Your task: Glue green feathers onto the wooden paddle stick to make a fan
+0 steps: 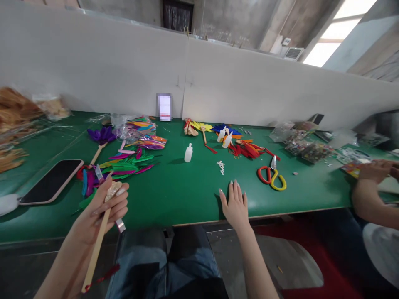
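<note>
My left hand (107, 203) is closed around a wooden stick (97, 249) with a flat, glittery piece at its top and a red tassel at its lower end. A shiny strip also passes through these fingers. On the green table, my right hand (235, 203) lies flat with fingers spread, holding nothing. Just beyond its fingertips is a small pile of white beads (220, 167). A white squeeze bottle (188, 153) stands upright farther left. Scissors (272, 174) with one red and one yellow handle lie to the right of the beads.
Colored feathers (131, 164) and a purple feather fan (102, 136) lie left, near a phone (51, 182). A lit phone (164, 107) leans on the white partition. Two more bottles and red feathers (249, 148) lie behind. Bead bags (314, 151) and another person's arms are at right.
</note>
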`<state>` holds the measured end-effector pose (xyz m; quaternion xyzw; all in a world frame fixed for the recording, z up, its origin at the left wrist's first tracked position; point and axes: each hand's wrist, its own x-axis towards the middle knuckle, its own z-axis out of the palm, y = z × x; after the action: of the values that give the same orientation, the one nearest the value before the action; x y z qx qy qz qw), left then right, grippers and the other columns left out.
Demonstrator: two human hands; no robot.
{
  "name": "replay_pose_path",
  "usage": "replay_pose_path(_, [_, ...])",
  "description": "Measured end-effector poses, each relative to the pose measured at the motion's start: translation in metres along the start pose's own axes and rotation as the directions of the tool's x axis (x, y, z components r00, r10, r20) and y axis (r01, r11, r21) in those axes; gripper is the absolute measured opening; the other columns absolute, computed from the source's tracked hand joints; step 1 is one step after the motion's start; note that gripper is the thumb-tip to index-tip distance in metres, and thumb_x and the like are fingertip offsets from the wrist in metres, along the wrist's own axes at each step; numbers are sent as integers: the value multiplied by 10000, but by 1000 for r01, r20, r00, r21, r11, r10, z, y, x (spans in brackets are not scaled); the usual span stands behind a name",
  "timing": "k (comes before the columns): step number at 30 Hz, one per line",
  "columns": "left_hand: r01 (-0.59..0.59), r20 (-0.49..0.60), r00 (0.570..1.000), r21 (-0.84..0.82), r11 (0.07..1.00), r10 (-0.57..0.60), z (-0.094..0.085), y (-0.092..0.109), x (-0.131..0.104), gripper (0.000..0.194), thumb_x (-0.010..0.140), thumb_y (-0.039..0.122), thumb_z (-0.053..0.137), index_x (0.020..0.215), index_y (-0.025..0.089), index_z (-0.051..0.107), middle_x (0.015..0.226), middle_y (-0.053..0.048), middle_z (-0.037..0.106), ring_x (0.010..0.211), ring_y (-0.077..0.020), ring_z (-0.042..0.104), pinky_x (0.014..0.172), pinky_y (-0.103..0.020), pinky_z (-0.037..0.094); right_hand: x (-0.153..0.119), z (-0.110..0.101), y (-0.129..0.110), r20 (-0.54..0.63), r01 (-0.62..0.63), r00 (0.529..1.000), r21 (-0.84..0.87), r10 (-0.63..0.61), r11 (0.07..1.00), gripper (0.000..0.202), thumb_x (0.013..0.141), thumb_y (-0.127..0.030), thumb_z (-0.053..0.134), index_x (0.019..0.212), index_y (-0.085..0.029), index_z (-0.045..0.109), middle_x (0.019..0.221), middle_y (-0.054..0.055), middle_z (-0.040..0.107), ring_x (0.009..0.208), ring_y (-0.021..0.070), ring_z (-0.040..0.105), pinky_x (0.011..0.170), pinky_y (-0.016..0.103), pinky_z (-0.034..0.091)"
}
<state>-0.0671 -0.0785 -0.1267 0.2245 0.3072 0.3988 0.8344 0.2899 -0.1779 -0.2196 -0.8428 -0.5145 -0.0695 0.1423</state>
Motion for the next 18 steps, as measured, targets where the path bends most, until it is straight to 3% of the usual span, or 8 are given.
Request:
replay_pose_path(3, [0, -2, 1000, 36, 999, 0, -3, 2, 1, 341, 944, 392, 413, 755, 144, 553, 375, 108, 237, 281, -56, 270, 299, -204, 278, 21, -5, 4, 79, -39, 996, -57, 43, 998, 634, 946, -456, 153, 1419, -66, 314, 1486, 114, 299, 1360, 217, 285, 1112, 421, 144])
replay_pose_path(5, [1, 9, 1000, 51, 999, -1, -4, 2, 0, 333, 931, 398, 438, 761, 141, 565, 389, 113, 203, 294, -55, 237, 302, -197, 285, 21, -11, 7, 106, -99, 988, -92, 108, 991, 622, 940, -425, 185, 1415, -46, 312, 1476, 137, 314, 1355, 234, 297, 1103, 440, 166])
replay_pose_path(8, [9, 9, 1000, 64, 998, -10, 4, 1, -4, 321, 899, 415, 496, 733, 149, 567, 415, 114, 175, 324, -49, 195, 320, -178, 300, -11, -26, 28, 85, -199, 974, -127, 211, 972, 696, 906, -432, 260, 1351, 97, 345, 1409, 287, 357, 1318, 360, 333, 1035, 523, 260])
replay_pose_path(10, [7, -10, 1000, 97, 995, -6, 14, -1, -5, 331, 866, 442, 542, 713, 150, 570, 422, 115, 167, 340, -42, 167, 331, -161, 299, -44, -40, 53, 94, -210, 970, -145, 225, 967, 706, 873, -450, 319, 1261, 125, 451, 1323, 333, 444, 1251, 388, 420, 991, 487, 341])
replay_pose_path(12, [1, -13, 1000, 170, 985, 1, 27, -5, -4, 366, 835, 479, 572, 694, 142, 574, 411, 121, 158, 346, -31, 113, 330, -145, 275, -71, -56, 81, 98, -233, 965, -89, 242, 968, 588, 865, -421, 312, 1130, 16, 603, 1194, 291, 580, 1140, 383, 532, 957, 519, 369])
replay_pose_path(14, [-3, 13, 1000, 259, 966, -1, 40, -9, 0, 389, 818, 501, 583, 692, 133, 581, 400, 123, 174, 352, -21, 72, 336, -137, 255, -81, -73, 97, 80, -283, 957, 14, 281, 959, 475, 852, -388, 330, 985, -99, 683, 1009, 202, 694, 1034, 361, 605, 986, 548, 341])
replay_pose_path(16, [-23, 49, 999, 337, 941, 7, 51, -14, 6, 390, 821, 511, 571, 747, 130, 602, 407, 118, 229, 355, -16, 76, 353, -136, 252, -72, -84, 93, 64, -300, 953, 60, 296, 952, 418, 848, -388, 345, 964, -175, 685, 927, 125, 725, 1003, 339, 627, 921, 519, 426])
replay_pose_path(18, [-54, 84, 996, 417, 907, 21, 62, -19, 12, 392, 842, 521, 532, 840, 138, 618, 443, 102, 313, 355, -17, 123, 373, -146, 260, -51, -90, 69, 64, -336, 941, 278, 331, 900, 389, 817, -434, 437, 1039, -205, 660, 969, 112, 719, 911, 320, 667, 769, 469, 522])
